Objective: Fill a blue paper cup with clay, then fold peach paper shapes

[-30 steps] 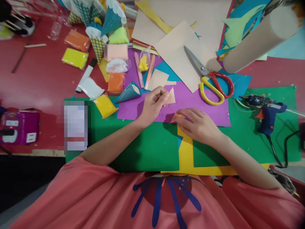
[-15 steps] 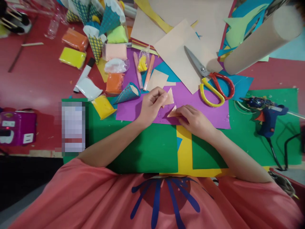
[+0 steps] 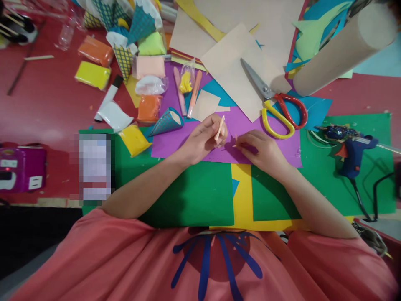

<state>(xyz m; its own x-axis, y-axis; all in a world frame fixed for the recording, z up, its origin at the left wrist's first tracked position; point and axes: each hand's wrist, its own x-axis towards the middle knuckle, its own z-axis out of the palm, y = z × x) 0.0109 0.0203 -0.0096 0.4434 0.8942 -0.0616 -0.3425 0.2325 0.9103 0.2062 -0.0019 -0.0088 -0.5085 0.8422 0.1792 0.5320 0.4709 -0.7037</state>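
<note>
My left hand (image 3: 202, 140) is closed, pinching a small peach foam piece (image 3: 220, 127) that now shows nearly edge-on. To its right, my right hand (image 3: 261, 148) holds a second, smaller peach piece (image 3: 236, 140) at its fingertips; only a thin sliver of this one is visible. Both hands are over a purple sheet (image 3: 188, 146), a short gap apart. Beyond my left hand lies a peach rectangle (image 3: 205, 105), and a blue-green patterned cone (image 3: 166, 122) rests on its side to the left.
Scissors (image 3: 266, 92) with red and yellow handles lie open beyond my right hand. A blue glue gun (image 3: 352, 156) sits at right on a green sheet (image 3: 313, 192). Wrapped clay packs (image 3: 134, 140) are at left; a pale roll (image 3: 338, 54) stands at back right.
My left hand has rolled, turning its peach piece from face-on to edge-on. The right hand has drawn slightly to the right, and its piece now shows as a sliver.
</note>
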